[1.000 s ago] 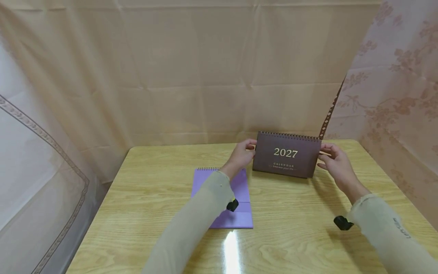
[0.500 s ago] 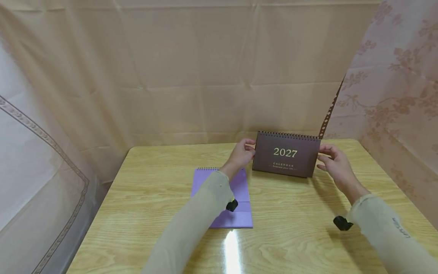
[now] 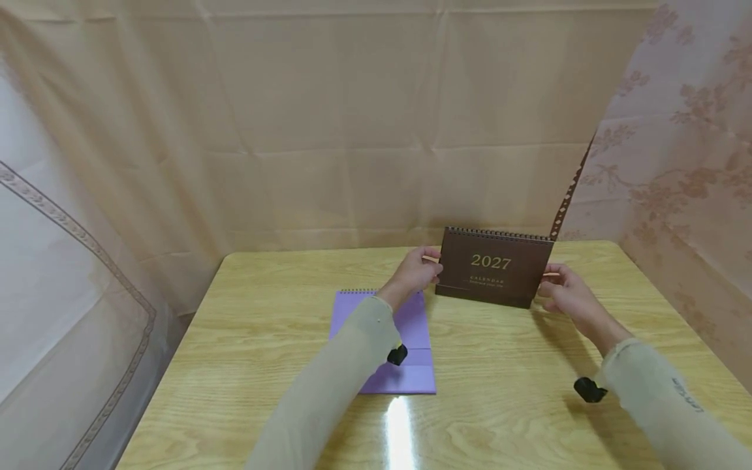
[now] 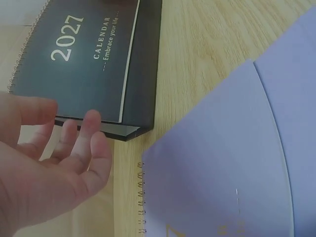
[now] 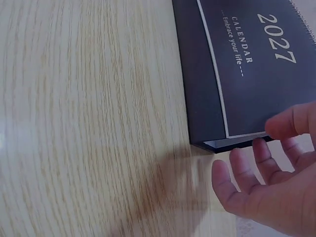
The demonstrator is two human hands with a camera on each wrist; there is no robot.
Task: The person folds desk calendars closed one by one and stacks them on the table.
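A dark brown desk calendar (image 3: 492,267) marked 2027 in gold stands upright near the table's back edge, its spiral binding on top. At its left side edge my left hand (image 3: 414,271) holds it, thumb over the front cover and curled fingers by the open side in the left wrist view. On the opposite side, my right hand (image 3: 572,297) has its thumb (image 5: 284,123) at the cover's edge and its fingers at the open side. A purple spiral-bound calendar (image 3: 414,326) lies flat under my left forearm, which hides part of it.
The wooden table (image 3: 505,378) carries both calendars. A beige curtain (image 3: 352,130) hangs right behind its back edge, a pink flowered one (image 3: 693,183) on the right, and a white cloth (image 3: 59,281) on the left.
Both hands have shifted down along the brown calendar's side edges, the right one more. A strip of its base now shows below the cover at lower left. The purple calendar stays put.
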